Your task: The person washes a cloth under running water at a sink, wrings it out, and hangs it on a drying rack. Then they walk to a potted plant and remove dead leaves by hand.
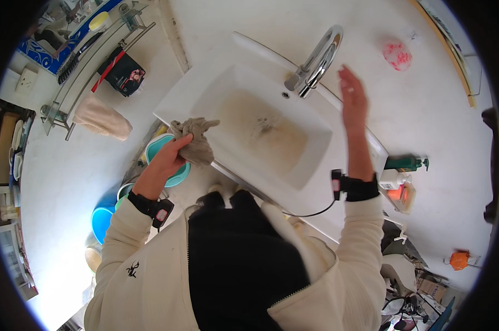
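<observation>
My left hand grips a crumpled grey-brown cloth above the left front edge of a white washbasin. Raised to the right of the chrome faucet, my right hand holds nothing and touches nothing that I can make out; it is slightly blurred, its fingers partly seen. Cloudy brownish water or residue lies in the basin, with dark specks near the drain. No stream shows under the faucet's spout. Black straps with small devices circle both wrists.
Teal and blue basins stand below at left. A glass shelf carries a hairbrush, with a beige towel hanging from its rail. A green pump bottle and a white one sit at the basin's right end.
</observation>
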`<state>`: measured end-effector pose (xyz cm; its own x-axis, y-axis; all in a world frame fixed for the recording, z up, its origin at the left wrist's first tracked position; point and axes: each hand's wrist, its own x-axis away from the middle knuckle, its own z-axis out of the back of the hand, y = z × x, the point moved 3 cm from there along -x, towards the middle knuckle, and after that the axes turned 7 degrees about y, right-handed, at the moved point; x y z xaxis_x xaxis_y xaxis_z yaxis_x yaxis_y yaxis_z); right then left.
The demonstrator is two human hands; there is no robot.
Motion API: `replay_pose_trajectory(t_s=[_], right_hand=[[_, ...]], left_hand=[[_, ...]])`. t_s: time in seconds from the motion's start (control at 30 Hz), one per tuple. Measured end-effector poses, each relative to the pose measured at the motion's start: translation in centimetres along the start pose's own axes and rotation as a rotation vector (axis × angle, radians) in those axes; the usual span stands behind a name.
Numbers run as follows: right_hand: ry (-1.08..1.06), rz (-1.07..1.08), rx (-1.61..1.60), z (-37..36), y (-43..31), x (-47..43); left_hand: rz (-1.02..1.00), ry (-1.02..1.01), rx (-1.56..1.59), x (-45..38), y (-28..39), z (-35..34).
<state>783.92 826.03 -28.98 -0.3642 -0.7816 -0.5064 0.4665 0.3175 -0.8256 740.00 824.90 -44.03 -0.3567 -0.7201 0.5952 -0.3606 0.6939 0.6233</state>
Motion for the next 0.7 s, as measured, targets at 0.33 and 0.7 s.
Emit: replay_pose_trajectory(t_s=[0.33, 0.7], right_hand=[[-0.322, 0.161, 0.461, 9.8, -19.4, -1.0], [-0.574, -0.142, 0.309, -2.5, -9.4, 26.2]], left_hand=[[-0.062, -0.053, -0.05, 0.5, 2.6, -1.2], [0.022, -0.142, -0.142, 0.1, 4.7, -2.1]])
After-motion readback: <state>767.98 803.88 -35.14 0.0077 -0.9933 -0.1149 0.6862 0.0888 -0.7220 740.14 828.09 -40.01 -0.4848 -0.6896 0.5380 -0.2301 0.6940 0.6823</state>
